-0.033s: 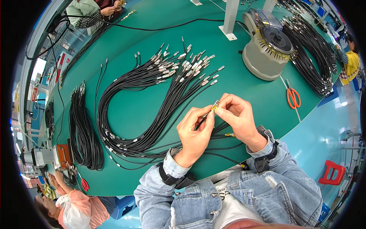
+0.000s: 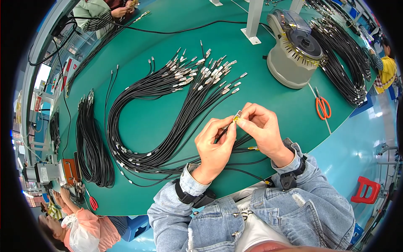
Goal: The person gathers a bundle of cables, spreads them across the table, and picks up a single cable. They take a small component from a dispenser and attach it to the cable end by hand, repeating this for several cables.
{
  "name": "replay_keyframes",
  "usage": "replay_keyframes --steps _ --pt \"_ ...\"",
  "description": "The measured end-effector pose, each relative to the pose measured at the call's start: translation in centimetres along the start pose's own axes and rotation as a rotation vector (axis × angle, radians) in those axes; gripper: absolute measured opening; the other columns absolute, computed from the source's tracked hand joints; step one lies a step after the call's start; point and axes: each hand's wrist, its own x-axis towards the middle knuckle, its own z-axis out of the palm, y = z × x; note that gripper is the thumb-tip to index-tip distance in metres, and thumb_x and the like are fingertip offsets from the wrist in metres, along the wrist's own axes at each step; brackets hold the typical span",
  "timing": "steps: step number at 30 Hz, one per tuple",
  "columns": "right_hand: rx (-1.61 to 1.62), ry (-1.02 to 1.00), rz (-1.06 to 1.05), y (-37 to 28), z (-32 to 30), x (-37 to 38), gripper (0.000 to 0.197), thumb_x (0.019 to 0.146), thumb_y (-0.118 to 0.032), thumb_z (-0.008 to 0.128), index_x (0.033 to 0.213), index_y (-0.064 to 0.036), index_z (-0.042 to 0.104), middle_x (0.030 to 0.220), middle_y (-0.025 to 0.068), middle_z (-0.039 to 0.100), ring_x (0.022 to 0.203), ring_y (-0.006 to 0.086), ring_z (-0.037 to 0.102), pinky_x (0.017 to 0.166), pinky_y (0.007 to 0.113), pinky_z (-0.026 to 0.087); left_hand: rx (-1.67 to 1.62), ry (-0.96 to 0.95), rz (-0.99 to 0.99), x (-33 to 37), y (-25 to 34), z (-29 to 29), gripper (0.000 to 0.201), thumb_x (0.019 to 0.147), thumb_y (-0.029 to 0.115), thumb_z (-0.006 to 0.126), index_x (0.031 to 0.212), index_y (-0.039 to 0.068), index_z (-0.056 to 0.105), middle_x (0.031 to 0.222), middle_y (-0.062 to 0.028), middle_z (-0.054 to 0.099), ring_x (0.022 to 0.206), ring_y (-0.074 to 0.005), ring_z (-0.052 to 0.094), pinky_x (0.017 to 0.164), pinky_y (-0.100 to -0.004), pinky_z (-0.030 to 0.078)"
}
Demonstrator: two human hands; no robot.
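My left hand (image 2: pixel 215 147) is closed on a black cable (image 2: pixel 221 133), gripping it just behind its silvery metal connector (image 2: pixel 239 113). A small piece of yellow tape (image 2: pixel 236 118) sits at the base of that connector. My right hand (image 2: pixel 262 128) pinches the tape there, thumb and forefinger pressed together, its fingertips almost meeting those of the left. Below both hands, more black cables run across the green table, one with a yellow-wrapped end (image 2: pixel 253 148). A large curved bundle of black cables (image 2: pixel 115 117) with metal ends lies to the left.
A round grey tape dispenser (image 2: pixel 289 65) stands at the back right, near orange-handled scissors (image 2: pixel 323 108). Another cable bundle (image 2: pixel 90 147) lies left, with red-handled scissors (image 2: pixel 93 203) nearby. A metal post (image 2: pixel 253 21) rises at the back. Other people work around the green table (image 2: pixel 235 42).
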Motion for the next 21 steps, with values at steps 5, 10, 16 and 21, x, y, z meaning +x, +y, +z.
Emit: replay_keyframes --steps 5,10,16,21 --pt "-0.004 -0.003 0.005 0.0 -0.1 -0.1 0.004 0.081 -0.001 0.060 0.082 0.0008 0.056 0.083 0.0038 0.053 0.077 0.0101 0.050 0.070 0.025 0.041 -0.013 0.001 -0.006 0.0 0.0 0.1 0.015 0.080 -0.006 0.061 0.094 -0.004 0.061 0.075 -0.0001 0.052 0.056 -0.0007 0.042 0.047 -0.0149 0.031" --pt "-0.009 0.012 0.009 -0.1 0.1 0.0 0.004 0.081 -0.002 0.060 0.081 0.0006 0.056 0.082 0.0033 0.053 0.077 0.0099 0.050 0.070 0.025 0.041 -0.009 -0.005 -0.012 -0.1 -0.1 -0.1 0.014 0.080 -0.006 0.060 0.094 -0.004 0.061 0.075 -0.0001 0.052 0.057 -0.0009 0.042 0.047 -0.0152 0.032" --pt "-0.027 0.011 -0.004 -0.2 0.1 0.0 0.005 0.081 -0.002 0.061 0.081 0.0004 0.057 0.081 0.0027 0.053 0.075 0.0090 0.049 0.068 0.024 0.040 -0.131 0.005 -0.068 0.0 0.5 0.2 0.010 0.083 -0.001 0.059 0.093 -0.002 0.060 0.073 0.0011 0.052 0.055 -0.0011 0.042 0.047 -0.0154 0.031" --pt "-0.083 0.001 -0.041 0.1 0.1 -0.1 0.006 0.081 -0.003 0.062 0.080 0.0005 0.057 0.079 0.0026 0.053 0.072 0.0083 0.049 0.065 0.023 0.040 -0.343 -0.022 -0.343 0.6 1.1 -0.2 0.006 0.086 0.007 0.057 0.088 0.002 0.058 0.068 0.0030 0.050 0.049 -0.0006 0.037 0.043 -0.0160 0.025"
